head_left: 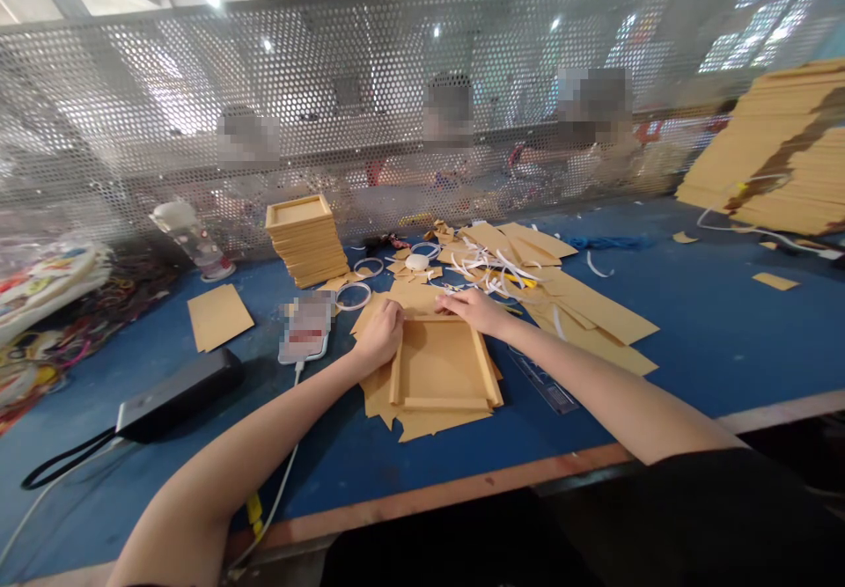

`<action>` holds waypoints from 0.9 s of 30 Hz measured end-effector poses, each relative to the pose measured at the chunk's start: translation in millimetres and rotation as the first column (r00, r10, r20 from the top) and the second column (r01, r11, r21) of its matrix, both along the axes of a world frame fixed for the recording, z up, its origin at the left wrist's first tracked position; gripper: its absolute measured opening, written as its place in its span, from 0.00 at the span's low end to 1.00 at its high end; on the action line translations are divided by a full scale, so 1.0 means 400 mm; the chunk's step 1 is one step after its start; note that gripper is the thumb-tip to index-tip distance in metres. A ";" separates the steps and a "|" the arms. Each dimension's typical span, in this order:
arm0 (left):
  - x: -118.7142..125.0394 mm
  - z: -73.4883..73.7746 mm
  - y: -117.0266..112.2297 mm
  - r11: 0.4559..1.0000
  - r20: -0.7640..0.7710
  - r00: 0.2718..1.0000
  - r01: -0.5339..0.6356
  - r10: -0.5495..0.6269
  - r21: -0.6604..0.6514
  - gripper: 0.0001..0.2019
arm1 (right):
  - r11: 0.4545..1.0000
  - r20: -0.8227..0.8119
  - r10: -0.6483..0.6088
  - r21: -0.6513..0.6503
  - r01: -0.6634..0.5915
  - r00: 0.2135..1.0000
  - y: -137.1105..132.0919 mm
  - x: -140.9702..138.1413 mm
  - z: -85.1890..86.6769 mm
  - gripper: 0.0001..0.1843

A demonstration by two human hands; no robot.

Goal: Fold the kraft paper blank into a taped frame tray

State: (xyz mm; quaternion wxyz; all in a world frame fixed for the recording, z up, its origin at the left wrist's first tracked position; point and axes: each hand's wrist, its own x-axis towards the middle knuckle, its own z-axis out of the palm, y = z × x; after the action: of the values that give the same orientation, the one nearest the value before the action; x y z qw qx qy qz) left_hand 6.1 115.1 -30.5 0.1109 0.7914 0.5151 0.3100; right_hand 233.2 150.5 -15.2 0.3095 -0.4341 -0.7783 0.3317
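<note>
A shallow brown cardboard tray with folded rims lies in front of me on loose cardboard sheets. My left hand is closed on its far left corner, the fingers curled and the thumb at the edge. At the far rim, my right hand has its fingers bent and pinched together on the cardboard. The near rim strip looks slightly apart from the corners at its ends. A dark printed ruler-like strip lies to the right, partly under my right forearm.
Stacked cardboard trays stand behind left. White paper strips and cardboard sheets litter the back right. A phone with a cable, a black case and a clear bottle are left. A perforated metal screen closes the back.
</note>
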 end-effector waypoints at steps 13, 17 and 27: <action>0.007 0.013 -0.016 0.999 -0.045 0.999 -0.030 0.028 -0.033 0.04 | 0.989 0.114 0.101 -0.117 -0.087 0.988 0.016 0.010 0.004 0.17; 0.006 0.022 -0.019 0.998 -0.068 0.998 -0.011 0.007 -0.065 0.12 | 0.993 0.100 0.079 -0.093 -0.069 0.992 0.019 0.012 0.004 0.13; 0.007 0.009 -0.009 0.997 -0.079 0.996 -0.038 0.032 -0.071 0.22 | 1.000 0.041 0.007 -0.018 -0.007 0.999 0.032 0.019 -0.006 0.07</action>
State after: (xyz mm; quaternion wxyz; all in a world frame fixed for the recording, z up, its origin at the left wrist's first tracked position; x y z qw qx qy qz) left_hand 9.0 111.4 -27.0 0.1138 0.7892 0.5438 0.2618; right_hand 240.7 163.5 -17.6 0.2883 -0.4409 -0.7830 0.3308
